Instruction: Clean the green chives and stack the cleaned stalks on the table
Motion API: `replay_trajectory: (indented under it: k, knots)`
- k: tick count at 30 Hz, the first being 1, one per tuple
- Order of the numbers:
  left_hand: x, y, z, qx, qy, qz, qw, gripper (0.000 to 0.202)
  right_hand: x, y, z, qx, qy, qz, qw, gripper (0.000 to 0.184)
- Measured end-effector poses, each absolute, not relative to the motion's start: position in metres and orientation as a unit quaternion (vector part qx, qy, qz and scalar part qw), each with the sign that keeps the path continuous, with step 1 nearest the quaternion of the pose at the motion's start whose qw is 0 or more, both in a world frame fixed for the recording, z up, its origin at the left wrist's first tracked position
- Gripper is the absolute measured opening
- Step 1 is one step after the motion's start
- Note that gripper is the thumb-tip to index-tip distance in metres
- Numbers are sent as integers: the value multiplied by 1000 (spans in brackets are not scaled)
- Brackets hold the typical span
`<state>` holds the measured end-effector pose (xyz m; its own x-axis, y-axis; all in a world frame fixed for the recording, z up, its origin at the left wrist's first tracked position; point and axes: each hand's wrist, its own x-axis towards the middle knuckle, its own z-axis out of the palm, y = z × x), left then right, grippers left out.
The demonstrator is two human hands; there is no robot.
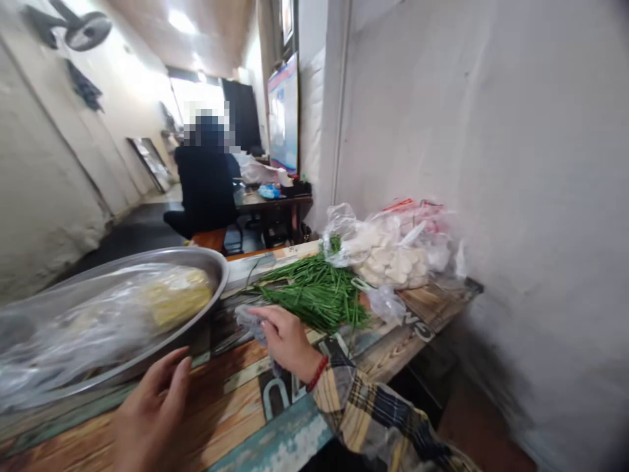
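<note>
Head view: a grey cloth, or perhaps crumpled plastic given the blur, is bunched just above or on the painted-plank table, pinched narrowly in the right hand. At eight o'clock from it hangs the left hand, thumb and fingers apart, holding nothing that shows. Between two and three o'clock lie loose garlic chives, with bagged pale slices beyond; at nine, a metal basin holds yellow contents under clear plastic. At eleven, well apart, a person sits. The cloth's work seems unfinished; the chives are unbagged. Fingers hide part of the cloth; the left edge crops the basin.
</note>
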<state>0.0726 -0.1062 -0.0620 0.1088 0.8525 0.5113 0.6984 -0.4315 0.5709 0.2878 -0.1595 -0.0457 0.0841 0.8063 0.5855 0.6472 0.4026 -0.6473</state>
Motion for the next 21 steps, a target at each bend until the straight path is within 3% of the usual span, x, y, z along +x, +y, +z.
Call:
replay_trajectory:
  k: [3, 7, 14, 21]
  knots:
    - [74, -102, -63, 744, 515, 397, 155, 48, 292, -178, -25, -511, -596, 113, 610, 35]
    - [77, -105, -63, 733, 521, 403, 170, 48, 284, -197, -12, -483, -622, 145, 599, 33]
    - [88, -115, -78, 721, 459, 468, 225, 42, 277, -192, -17, -503, -463, 243, 688, 30]
    - [83, -113, -88, 712, 472, 466, 229, 42, 325, -224, -29, -558, -399, 194, 701, 38]
